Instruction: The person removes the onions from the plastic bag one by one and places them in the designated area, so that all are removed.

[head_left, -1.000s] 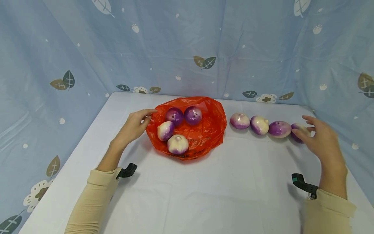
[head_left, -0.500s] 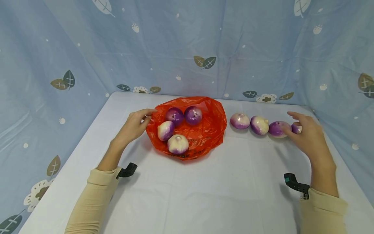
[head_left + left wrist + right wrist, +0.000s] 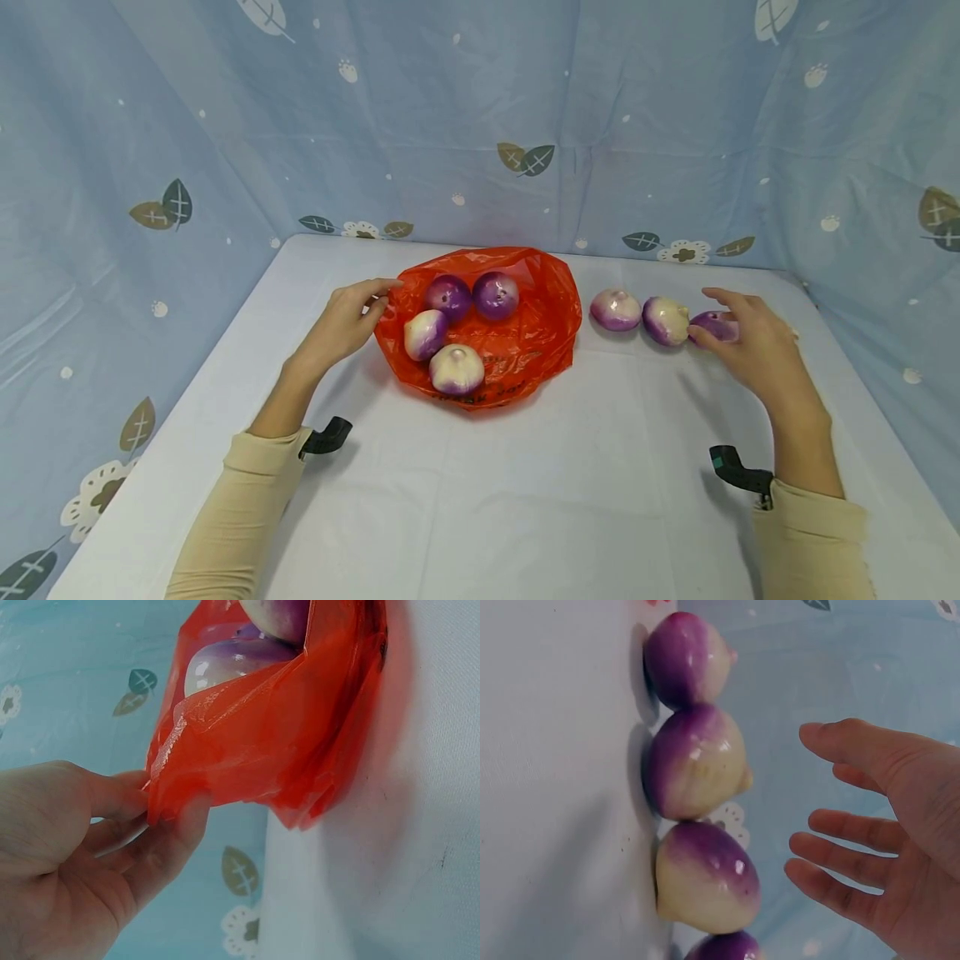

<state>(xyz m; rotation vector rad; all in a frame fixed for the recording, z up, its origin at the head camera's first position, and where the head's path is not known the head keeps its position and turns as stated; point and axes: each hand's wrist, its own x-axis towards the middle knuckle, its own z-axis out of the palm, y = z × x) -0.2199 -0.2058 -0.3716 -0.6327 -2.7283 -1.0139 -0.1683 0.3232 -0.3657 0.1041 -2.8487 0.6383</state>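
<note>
A red plastic bag (image 3: 536, 337) lies on the table with its mouth spread wide and several purple-and-white onions (image 3: 457, 371) inside. My left hand (image 3: 348, 321) pinches the bag's left rim; in the left wrist view the thumb and fingertips (image 3: 191, 817) have the red film between them. To the bag's right, several more onions stand in a row. Over the right end of that row is my right hand (image 3: 761, 354), fingers spread and holding nothing. It partly covers a purple onion (image 3: 716, 325) and nearly hides the last one. The right wrist view shows a gap between fingertips and the onions (image 3: 697, 761).
White cloth covers the table (image 3: 525, 500). A blue patterned curtain (image 3: 450, 125) rises behind and at both sides. A black wrist mount (image 3: 326, 437) sticks out at the left cuff, another mount (image 3: 738, 475) at the right.
My right hand has moved left along the onion row, from the last onion to the one before it. The left hand, bag and onions have stayed put.
</note>
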